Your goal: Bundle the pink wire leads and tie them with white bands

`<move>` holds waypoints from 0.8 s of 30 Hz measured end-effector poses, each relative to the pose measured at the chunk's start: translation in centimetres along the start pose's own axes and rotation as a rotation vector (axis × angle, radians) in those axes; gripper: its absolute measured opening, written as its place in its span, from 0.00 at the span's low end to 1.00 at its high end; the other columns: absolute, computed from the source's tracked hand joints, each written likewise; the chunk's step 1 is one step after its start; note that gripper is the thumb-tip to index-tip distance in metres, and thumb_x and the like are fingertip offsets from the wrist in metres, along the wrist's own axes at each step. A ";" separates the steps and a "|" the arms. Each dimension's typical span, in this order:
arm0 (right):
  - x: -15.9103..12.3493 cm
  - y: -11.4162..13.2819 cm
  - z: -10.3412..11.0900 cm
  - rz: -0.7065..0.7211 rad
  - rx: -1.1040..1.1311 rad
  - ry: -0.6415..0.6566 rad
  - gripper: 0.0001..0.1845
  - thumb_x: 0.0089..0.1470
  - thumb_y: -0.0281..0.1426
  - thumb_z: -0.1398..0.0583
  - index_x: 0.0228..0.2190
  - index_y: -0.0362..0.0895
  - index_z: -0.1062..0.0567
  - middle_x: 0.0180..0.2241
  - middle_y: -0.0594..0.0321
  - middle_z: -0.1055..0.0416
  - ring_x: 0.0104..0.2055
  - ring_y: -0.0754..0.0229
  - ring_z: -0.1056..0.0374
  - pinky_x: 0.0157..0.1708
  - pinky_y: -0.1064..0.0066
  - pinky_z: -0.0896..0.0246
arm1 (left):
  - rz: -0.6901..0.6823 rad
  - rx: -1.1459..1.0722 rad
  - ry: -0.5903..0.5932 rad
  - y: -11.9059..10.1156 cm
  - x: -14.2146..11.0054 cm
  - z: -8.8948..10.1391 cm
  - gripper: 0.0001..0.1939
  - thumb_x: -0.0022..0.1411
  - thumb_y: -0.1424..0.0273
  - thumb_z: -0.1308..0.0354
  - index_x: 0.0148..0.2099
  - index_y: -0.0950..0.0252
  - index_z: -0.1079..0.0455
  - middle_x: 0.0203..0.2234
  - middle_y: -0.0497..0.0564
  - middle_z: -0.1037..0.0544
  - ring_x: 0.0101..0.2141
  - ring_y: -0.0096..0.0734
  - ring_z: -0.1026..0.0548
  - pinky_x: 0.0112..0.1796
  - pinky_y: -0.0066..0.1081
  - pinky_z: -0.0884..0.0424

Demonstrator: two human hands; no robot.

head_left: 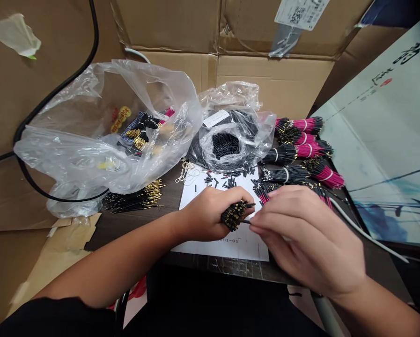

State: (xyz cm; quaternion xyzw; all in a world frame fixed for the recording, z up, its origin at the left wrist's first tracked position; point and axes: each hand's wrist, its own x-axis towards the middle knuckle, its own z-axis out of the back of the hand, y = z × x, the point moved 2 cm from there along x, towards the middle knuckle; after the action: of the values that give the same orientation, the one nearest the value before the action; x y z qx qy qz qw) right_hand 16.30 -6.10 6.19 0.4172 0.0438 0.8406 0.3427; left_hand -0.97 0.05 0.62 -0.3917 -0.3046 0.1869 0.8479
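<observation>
My left hand (210,210) is wrapped round a bundle of thin black wires (232,216), whose gold-ringed ends face me. One or two black ends stick out of the bundle to the right. Close beside it, my right hand (308,229) has its thumb and fingers pinched at one thin black piece near the bundle; the fingers partly hide it. Under both hands lies a white printed sheet (210,250). Short black tubes (231,182) are scattered on its far part, and a clear plastic bag (255,140) behind holds many more of them (225,146).
At the right lie several tied bundles of black and pink wires (310,150). Loose gold-tipped black wires (136,199) rest at left, below a large clear bag (72,154) with more bundles. Rubber bands (187,171) lie near the sheet. Cardboard walls (273,79) enclose the table.
</observation>
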 end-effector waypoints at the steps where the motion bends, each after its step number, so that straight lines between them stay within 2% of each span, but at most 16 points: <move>1: 0.1 0.2 -0.2 0.010 -0.019 0.005 0.10 0.53 0.20 0.36 0.38 0.43 0.23 0.34 0.60 0.22 0.36 0.58 0.27 0.42 0.59 0.29 | 0.002 0.010 0.005 0.1 -0.1 0.0 0.11 0.59 0.72 0.43 0.46 0.62 0.33 0.33 0.48 0.21 0.29 0.26 0.25 0.31 0.25 0.32; 6: -0.2 0.1 -0.8 0.053 -0.027 0.069 0.10 0.53 0.20 0.35 0.39 0.39 0.22 0.35 0.57 0.22 0.38 0.56 0.28 0.41 0.58 0.30 | 0.015 0.025 0.004 0.2 -0.2 -0.1 0.12 0.58 0.73 0.44 0.46 0.62 0.33 0.32 0.46 0.21 0.29 0.25 0.25 0.31 0.25 0.33; 14: -0.1 0.3 -0.2 0.065 -0.076 0.158 0.09 0.56 0.20 0.38 0.40 0.41 0.24 0.36 0.58 0.22 0.38 0.56 0.30 0.41 0.58 0.31 | 0.030 0.078 0.039 0.3 -0.1 -0.1 0.13 0.58 0.73 0.46 0.46 0.62 0.34 0.30 0.45 0.23 0.27 0.24 0.26 0.30 0.24 0.34; 19: -0.2 0.3 -0.2 0.036 -0.047 0.177 0.08 0.55 0.20 0.36 0.38 0.41 0.24 0.35 0.59 0.23 0.38 0.57 0.30 0.40 0.59 0.32 | 0.003 0.112 0.029 0.5 -0.2 -0.3 0.13 0.58 0.72 0.45 0.47 0.62 0.34 0.28 0.44 0.24 0.26 0.24 0.27 0.29 0.24 0.35; 24: -0.5 0.5 -0.5 0.024 -0.042 0.142 0.09 0.53 0.20 0.34 0.38 0.40 0.24 0.33 0.59 0.23 0.36 0.57 0.30 0.36 0.60 0.33 | 0.004 0.152 0.028 0.6 -0.2 -0.6 0.13 0.59 0.71 0.45 0.47 0.62 0.34 0.28 0.44 0.23 0.26 0.26 0.26 0.28 0.25 0.35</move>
State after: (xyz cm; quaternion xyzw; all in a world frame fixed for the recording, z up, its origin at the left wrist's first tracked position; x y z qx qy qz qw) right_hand 15.91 -6.65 5.72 0.3498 0.0453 0.8728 0.3375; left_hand -0.84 0.00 -0.24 -0.3291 -0.2771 0.2056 0.8790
